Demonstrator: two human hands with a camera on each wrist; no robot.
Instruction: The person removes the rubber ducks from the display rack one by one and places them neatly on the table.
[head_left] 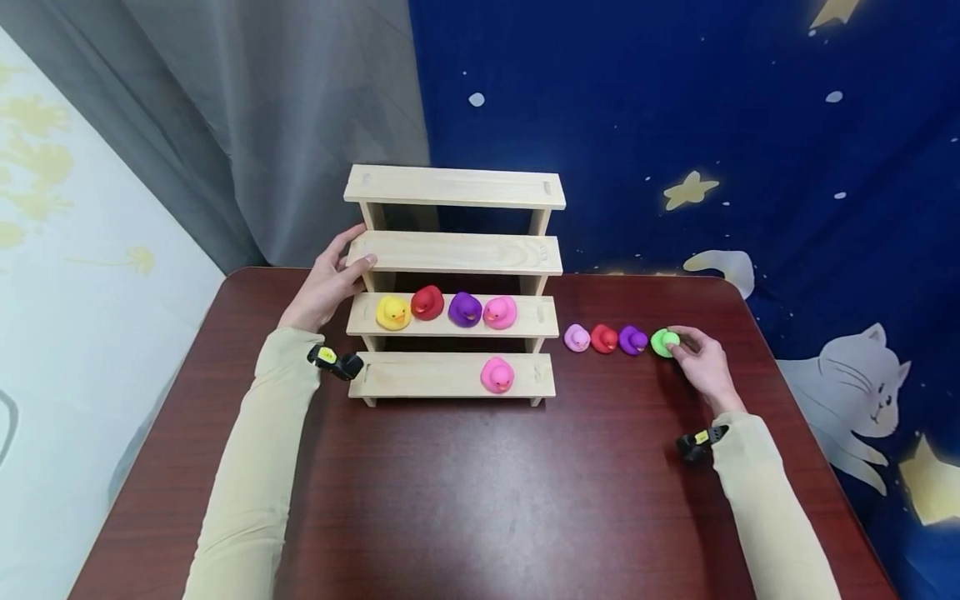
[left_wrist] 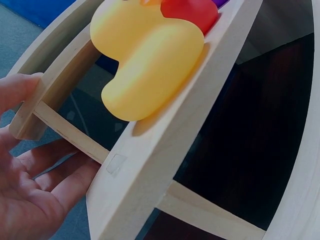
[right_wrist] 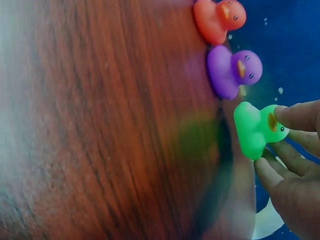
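A four-step wooden shelf stands on the table, with my left hand gripping its left end at the second step from the top. In the left wrist view the left hand has its thumb over that board's edge, near a yellow duck. At the right, my right hand pinches a green duck at the end of a row of small ducks. The right wrist view shows thumb and fingers of the right hand around the green duck, beside a purple duck.
The third step holds a yellow duck, a red one, a purple one and a pink one. Another pink duck sits on the bottom step. Light pink, red and purple ducks line the table right of the shelf.
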